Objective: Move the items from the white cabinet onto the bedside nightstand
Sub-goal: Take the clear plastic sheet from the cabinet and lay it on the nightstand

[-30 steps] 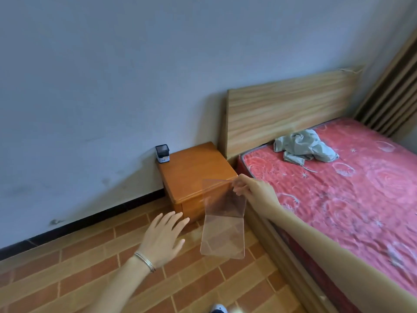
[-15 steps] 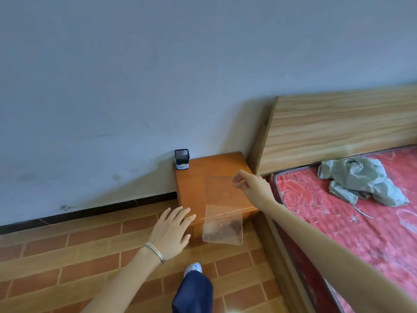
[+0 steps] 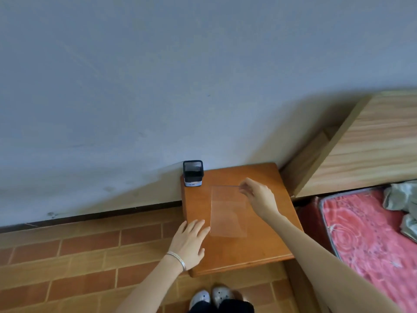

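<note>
Mesh pen holder (image 3: pixel 193 173) on wooden nightstand (image 3: pixel 259 249)

Premises: a domestic bedroom, on the following evidence. A bed occupies the right of the frame. Its light wood-grain headboard (image 3: pixel 372 143) stands at centre right against the wall (image 3: pixel 158 86). Below it, a mattress (image 3: pixel 365 245) in red patterned fabric reaches the lower right corner. A crumpled grey-green cloth (image 3: pixel 399 197) lies on the mattress at the right edge.

A small orange-brown wooden nightstand (image 3: pixel 259 245) sits at lower centre, just beside the bed and against the wall. A black mesh holder (image 3: pixel 193 173) stands on its back left corner.

The wall is plain pale blue-grey and fills the upper half. A dark skirting strip (image 3: pixel 101 214) runs along its foot at left. The floor (image 3: pixel 79 256) at lower left is brick-pattern tile.
</note>
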`<action>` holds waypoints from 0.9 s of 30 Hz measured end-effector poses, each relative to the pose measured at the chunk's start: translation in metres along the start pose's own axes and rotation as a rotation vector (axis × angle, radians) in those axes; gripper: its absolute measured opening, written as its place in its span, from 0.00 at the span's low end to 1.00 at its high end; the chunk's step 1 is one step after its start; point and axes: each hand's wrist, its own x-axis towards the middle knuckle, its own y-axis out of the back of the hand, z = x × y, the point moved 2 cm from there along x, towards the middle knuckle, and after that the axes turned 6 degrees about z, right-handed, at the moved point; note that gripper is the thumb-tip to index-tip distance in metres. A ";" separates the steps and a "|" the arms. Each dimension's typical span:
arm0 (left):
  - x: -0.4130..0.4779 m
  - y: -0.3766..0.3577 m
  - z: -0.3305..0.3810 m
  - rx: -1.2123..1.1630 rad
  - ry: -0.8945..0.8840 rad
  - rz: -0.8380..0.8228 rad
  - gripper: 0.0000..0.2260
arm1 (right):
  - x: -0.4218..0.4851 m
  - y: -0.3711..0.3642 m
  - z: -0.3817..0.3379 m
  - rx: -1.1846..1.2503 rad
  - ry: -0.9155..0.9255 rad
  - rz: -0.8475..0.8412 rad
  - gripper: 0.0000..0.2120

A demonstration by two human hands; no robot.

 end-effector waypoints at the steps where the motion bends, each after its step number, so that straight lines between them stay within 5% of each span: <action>1: 0.010 -0.013 -0.003 -0.017 0.019 -0.020 0.27 | 0.010 -0.010 0.010 0.009 0.000 0.007 0.03; 12: 0.084 -0.095 -0.019 -0.066 0.088 -0.153 0.32 | 0.053 -0.075 0.082 0.148 0.050 0.021 0.14; 15: 0.087 -0.102 -0.026 -0.057 0.120 -0.212 0.40 | 0.026 -0.076 0.087 0.195 -0.046 0.195 0.23; 17: 0.087 -0.107 -0.033 -0.046 0.152 -0.227 0.44 | -0.007 -0.089 0.095 0.115 -0.056 0.260 0.21; 22: 0.099 -0.116 -0.044 -0.057 0.162 -0.198 0.44 | -0.045 -0.158 0.120 -0.129 0.117 -0.409 0.24; 27: 0.129 -0.114 -0.061 -0.052 0.164 -0.109 0.42 | 0.004 -0.180 0.135 -0.321 0.210 -0.498 0.24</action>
